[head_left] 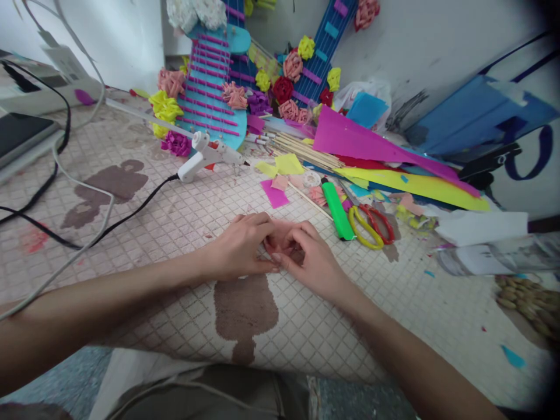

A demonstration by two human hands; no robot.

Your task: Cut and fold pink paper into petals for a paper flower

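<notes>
My left hand and my right hand meet above the front middle of the table. Between them they hold a small piece of peach-pink paper, with fingertips pinched around it. The fingers cover most of the paper, so its exact shape is hidden. Just beyond lie small paper squares, one yellow and one magenta. Right of my right hand are a green box cutter and scissors with yellow and red handles.
A white glue gun trails a black cord leftward. Behind stand blue boards with paper roses. Wooden sticks, magenta sheets and a yellow sheet lie at the back. A clear bottle rests at right, near peanuts.
</notes>
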